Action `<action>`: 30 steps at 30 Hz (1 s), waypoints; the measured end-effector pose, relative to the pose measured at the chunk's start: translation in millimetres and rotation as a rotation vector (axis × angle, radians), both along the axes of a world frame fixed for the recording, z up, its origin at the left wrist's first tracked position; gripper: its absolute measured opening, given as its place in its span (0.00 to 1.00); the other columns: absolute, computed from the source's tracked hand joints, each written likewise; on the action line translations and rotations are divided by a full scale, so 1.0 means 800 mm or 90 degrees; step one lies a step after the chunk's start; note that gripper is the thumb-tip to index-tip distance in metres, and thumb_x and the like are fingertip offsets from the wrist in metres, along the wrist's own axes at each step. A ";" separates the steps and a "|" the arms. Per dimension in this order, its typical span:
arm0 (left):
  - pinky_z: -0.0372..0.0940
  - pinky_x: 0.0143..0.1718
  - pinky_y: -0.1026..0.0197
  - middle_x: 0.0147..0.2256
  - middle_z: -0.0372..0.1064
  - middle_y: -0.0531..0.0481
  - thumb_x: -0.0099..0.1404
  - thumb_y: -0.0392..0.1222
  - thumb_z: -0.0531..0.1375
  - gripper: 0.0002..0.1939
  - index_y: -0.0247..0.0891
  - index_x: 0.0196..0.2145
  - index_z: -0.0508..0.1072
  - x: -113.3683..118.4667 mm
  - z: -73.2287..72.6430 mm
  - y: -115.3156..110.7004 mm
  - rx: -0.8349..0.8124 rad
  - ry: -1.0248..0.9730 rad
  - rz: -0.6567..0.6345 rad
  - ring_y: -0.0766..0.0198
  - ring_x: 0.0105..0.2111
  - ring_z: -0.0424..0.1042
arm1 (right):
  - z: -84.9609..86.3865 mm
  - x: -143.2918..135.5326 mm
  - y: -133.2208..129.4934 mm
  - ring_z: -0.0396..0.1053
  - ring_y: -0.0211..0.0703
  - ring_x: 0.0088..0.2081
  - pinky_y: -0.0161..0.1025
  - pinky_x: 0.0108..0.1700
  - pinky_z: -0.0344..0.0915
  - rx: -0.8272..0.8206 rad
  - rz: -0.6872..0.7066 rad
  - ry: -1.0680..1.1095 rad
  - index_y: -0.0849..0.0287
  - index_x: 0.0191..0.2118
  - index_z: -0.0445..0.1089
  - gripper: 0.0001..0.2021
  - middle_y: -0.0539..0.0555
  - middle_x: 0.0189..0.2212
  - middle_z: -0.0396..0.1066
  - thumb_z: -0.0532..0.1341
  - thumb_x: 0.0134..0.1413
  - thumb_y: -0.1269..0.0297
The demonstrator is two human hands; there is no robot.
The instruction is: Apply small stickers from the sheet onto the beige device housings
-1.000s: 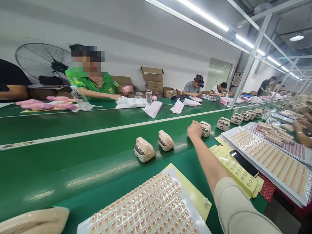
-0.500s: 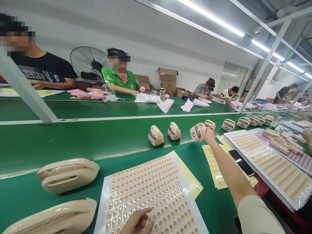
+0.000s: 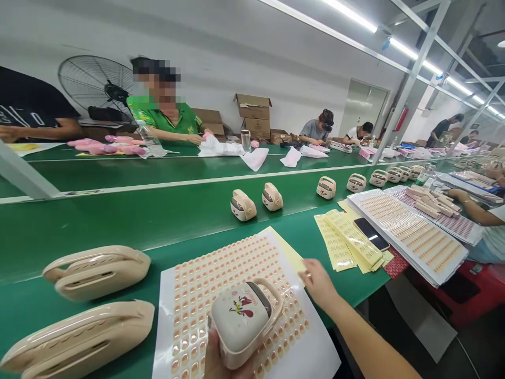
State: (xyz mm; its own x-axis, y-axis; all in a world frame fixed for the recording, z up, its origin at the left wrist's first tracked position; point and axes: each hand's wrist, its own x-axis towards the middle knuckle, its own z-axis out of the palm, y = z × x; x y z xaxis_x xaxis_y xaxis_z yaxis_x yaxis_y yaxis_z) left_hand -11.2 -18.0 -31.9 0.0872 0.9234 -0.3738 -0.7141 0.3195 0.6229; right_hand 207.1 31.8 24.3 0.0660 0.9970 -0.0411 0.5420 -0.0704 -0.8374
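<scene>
A cream device with a handle and a red printed picture [image 3: 241, 318] is in my left hand [image 3: 216, 353], held over a white sheet of small oval stickers [image 3: 213, 273]. My right hand [image 3: 317, 281] is at the right edge of that sheet, by a yellow sheet [image 3: 287, 251]; its fingers are bent and partly blurred, and what they hold, if anything, cannot be made out. Two long cream shells [image 3: 102, 271] lie at the left. Similar small devices [image 3: 243, 205] stand in a row on the green belt.
Yellow sticker strips [image 3: 335, 242] and a phone [image 3: 371, 233] lie at the right, beside stacked sticker sheets [image 3: 410, 226] with cream parts [image 3: 432, 201]. A white metal post [image 3: 27, 171] rises at the left. Several people sit beyond the belt; a person's arm [image 3: 473, 208] reaches in at right.
A device has come from the belt into my left hand. My right hand has moved back from the row to the sticker sheet. The view has shifted right.
</scene>
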 end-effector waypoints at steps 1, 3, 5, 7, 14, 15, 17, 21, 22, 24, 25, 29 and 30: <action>0.69 0.41 0.49 0.37 0.77 0.55 0.53 0.67 0.53 0.28 0.63 0.52 0.63 -0.001 0.003 0.000 -0.044 -0.010 0.021 0.53 0.38 0.74 | -0.006 0.013 0.005 0.61 0.54 0.51 0.55 0.55 0.58 0.023 -0.050 -0.041 0.59 0.42 0.71 0.12 0.61 0.44 0.65 0.54 0.53 0.66; 0.70 0.38 0.49 0.37 0.77 0.55 0.51 0.69 0.54 0.31 0.64 0.53 0.62 0.000 0.013 0.001 -0.119 -0.027 0.083 0.53 0.37 0.74 | -0.016 0.032 0.016 0.57 0.58 0.54 0.59 0.57 0.52 0.030 -0.092 -0.066 0.60 0.39 0.71 0.11 0.62 0.45 0.63 0.54 0.53 0.69; 0.71 0.35 0.51 0.37 0.77 0.55 0.50 0.69 0.54 0.32 0.65 0.53 0.61 0.004 0.024 0.001 -0.139 -0.018 0.124 0.53 0.37 0.74 | -0.025 0.039 0.024 0.57 0.59 0.52 0.60 0.55 0.54 0.037 -0.105 -0.082 0.58 0.34 0.71 0.08 0.62 0.42 0.63 0.55 0.51 0.69; 0.70 0.31 0.54 0.37 0.77 0.55 0.49 0.68 0.56 0.31 0.65 0.52 0.62 0.008 0.032 0.001 -0.149 -0.007 0.142 0.52 0.38 0.74 | -0.031 0.037 0.029 0.59 0.58 0.48 0.59 0.52 0.57 0.045 -0.102 -0.088 0.56 0.30 0.69 0.06 0.60 0.38 0.63 0.55 0.50 0.69; 0.69 0.36 0.53 0.34 0.77 0.56 0.53 0.62 0.56 0.24 0.60 0.49 0.67 0.021 0.062 0.002 -0.197 -0.049 0.156 0.55 0.37 0.74 | -0.022 0.047 0.022 0.64 0.46 0.36 0.49 0.44 0.64 0.052 0.003 -0.005 0.55 0.25 0.63 0.05 0.53 0.33 0.62 0.58 0.49 0.63; 0.69 0.38 0.52 0.33 0.77 0.57 0.55 0.61 0.55 0.24 0.59 0.49 0.67 0.023 0.068 0.003 -0.215 -0.061 0.158 0.56 0.36 0.74 | -0.019 0.052 0.019 0.64 0.44 0.35 0.48 0.43 0.64 0.046 0.020 0.018 0.56 0.26 0.63 0.06 0.52 0.32 0.62 0.58 0.49 0.61; 0.68 0.39 0.51 0.30 0.77 0.57 0.57 0.59 0.53 0.23 0.56 0.51 0.66 0.027 0.079 0.004 -0.244 -0.079 0.160 0.57 0.33 0.74 | -0.013 0.061 0.015 0.65 0.43 0.33 0.46 0.41 0.65 0.033 0.047 0.066 0.56 0.27 0.62 0.09 0.51 0.32 0.63 0.58 0.49 0.56; 0.68 0.38 0.51 0.32 0.76 0.55 0.59 0.57 0.53 0.23 0.51 0.51 0.66 0.029 0.085 0.003 -0.209 -0.047 0.122 0.56 0.35 0.73 | -0.002 0.071 0.007 0.65 0.43 0.36 0.45 0.41 0.64 0.022 0.064 0.147 0.56 0.27 0.62 0.17 0.53 0.35 0.65 0.59 0.44 0.46; 0.69 0.37 0.52 0.34 0.75 0.53 0.57 0.58 0.55 0.24 0.50 0.51 0.66 0.029 0.084 0.002 -0.178 -0.016 0.104 0.55 0.37 0.73 | 0.002 0.071 0.005 0.65 0.44 0.37 0.45 0.43 0.64 0.024 0.057 0.159 0.56 0.26 0.62 0.18 0.53 0.36 0.64 0.59 0.43 0.44; 0.69 0.36 0.55 0.39 0.74 0.50 0.53 0.60 0.59 0.28 0.47 0.49 0.67 0.029 0.082 0.002 -0.103 0.072 0.091 0.53 0.41 0.71 | 0.013 0.066 0.001 0.64 0.45 0.39 0.45 0.44 0.62 0.029 0.032 0.178 0.56 0.26 0.63 0.20 0.54 0.38 0.63 0.59 0.42 0.43; 0.69 0.34 0.57 0.40 0.73 0.50 0.50 0.61 0.60 0.30 0.46 0.49 0.67 0.029 0.083 0.002 -0.069 0.122 0.096 0.53 0.42 0.70 | 0.020 0.060 -0.001 0.64 0.45 0.39 0.46 0.45 0.61 0.032 0.020 0.185 0.56 0.26 0.63 0.20 0.55 0.38 0.63 0.59 0.42 0.42; 0.67 0.34 0.62 0.46 0.67 0.51 0.47 0.61 0.63 0.33 0.47 0.49 0.66 0.028 0.093 0.006 0.022 0.276 0.116 0.55 0.46 0.65 | 0.054 0.015 -0.013 0.64 0.44 0.39 0.44 0.44 0.61 -0.007 0.055 0.280 0.57 0.24 0.65 0.18 0.54 0.40 0.64 0.63 0.40 0.46; 0.67 0.34 0.63 0.48 0.66 0.51 0.47 0.61 0.62 0.33 0.47 0.49 0.66 0.027 0.096 0.007 0.034 0.300 0.107 0.55 0.46 0.65 | 0.062 -0.001 -0.016 0.64 0.44 0.39 0.43 0.44 0.61 -0.025 0.082 0.321 0.57 0.23 0.65 0.17 0.53 0.40 0.64 0.64 0.38 0.47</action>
